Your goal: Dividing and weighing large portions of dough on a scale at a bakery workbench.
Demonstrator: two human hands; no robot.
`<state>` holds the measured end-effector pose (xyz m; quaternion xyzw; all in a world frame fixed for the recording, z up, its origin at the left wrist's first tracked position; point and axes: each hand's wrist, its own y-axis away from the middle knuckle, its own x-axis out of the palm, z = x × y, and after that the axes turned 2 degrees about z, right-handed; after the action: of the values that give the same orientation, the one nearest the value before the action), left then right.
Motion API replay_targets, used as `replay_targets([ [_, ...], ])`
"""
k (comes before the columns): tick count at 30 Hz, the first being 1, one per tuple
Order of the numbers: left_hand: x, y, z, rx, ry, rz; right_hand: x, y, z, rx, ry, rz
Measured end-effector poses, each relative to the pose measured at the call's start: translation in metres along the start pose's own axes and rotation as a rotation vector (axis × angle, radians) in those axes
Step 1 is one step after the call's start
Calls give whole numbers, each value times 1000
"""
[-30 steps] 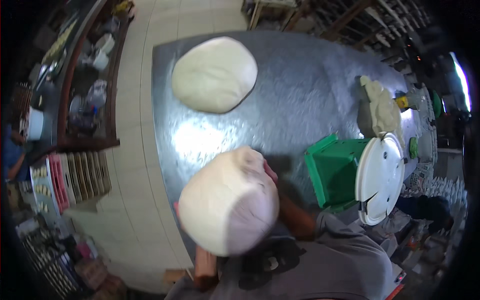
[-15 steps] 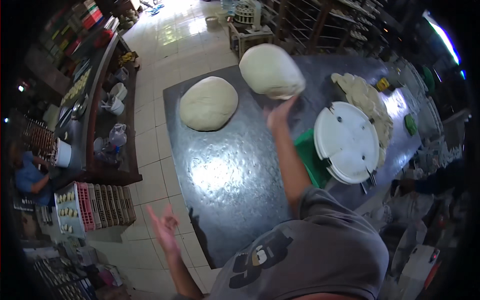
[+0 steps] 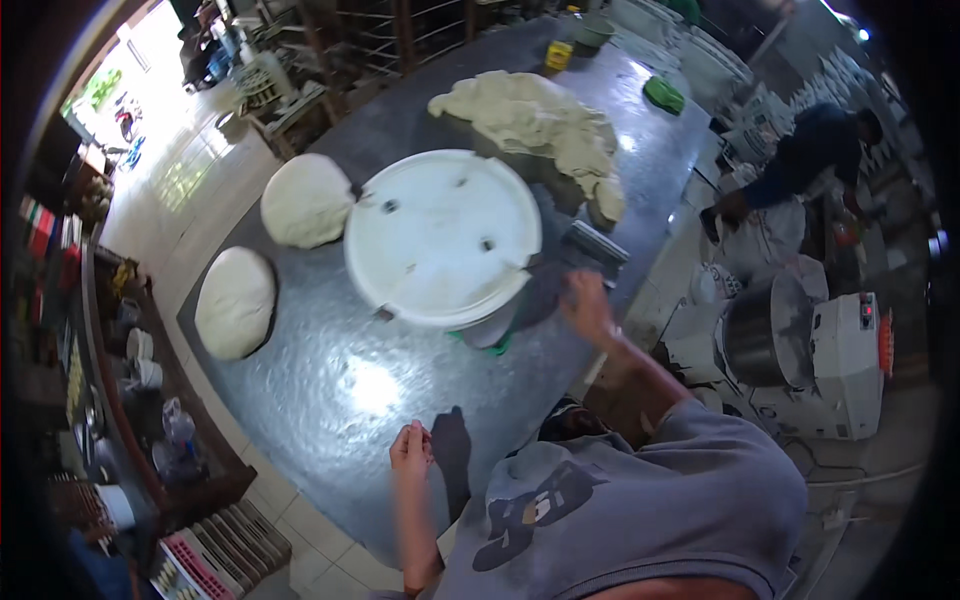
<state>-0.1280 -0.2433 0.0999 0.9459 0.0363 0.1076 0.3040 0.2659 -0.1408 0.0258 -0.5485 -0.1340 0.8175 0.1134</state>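
Observation:
My right hand [image 3: 590, 308] hangs over the table's right edge, partly blurred, fingers loosely apart with nothing visible in them. Just beyond its fingertips lies a metal dough scraper [image 3: 598, 245]. My left hand [image 3: 410, 448] is above the near part of the table, its fingers curled together and seemingly empty. Two smooth rounds of dough, one nearer [image 3: 236, 303] and one farther [image 3: 304, 202], rest at the table's left. A big white round lid [image 3: 445, 238] sits in the middle, with green material under its near rim. Behind it spreads a loose mass of dough [image 3: 545, 122].
The dark, shiny table [image 3: 310, 400] reaches below my hands. A yellow container [image 3: 558, 55] and a green item [image 3: 664, 95] are at its far end. To the right stand a mixer with a metal bowl [image 3: 770, 330] and a bending person [image 3: 800, 160]. Crates [image 3: 225, 550] stand lower left.
My right hand has left the dough round, which now lies on the table, and is near the scraper. My left hand has moved over the table and curled its fingers. The view has turned right.

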Motion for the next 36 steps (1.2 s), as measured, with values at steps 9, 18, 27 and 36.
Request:
replay_targets([
  [9,120,-20,-13,1,-265,199,10,-55,-48,340,-191,588],
  [18,305,-96,-63,165,-191,321,-68,-105,-87,393,-815,474],
  [27,359,-295,-150,628,-228,-370,-110,-408,-39,-383,-32,446],
  [36,393,-329,-85,446,196,-505,3,-393,-34,-704,92,737],
])
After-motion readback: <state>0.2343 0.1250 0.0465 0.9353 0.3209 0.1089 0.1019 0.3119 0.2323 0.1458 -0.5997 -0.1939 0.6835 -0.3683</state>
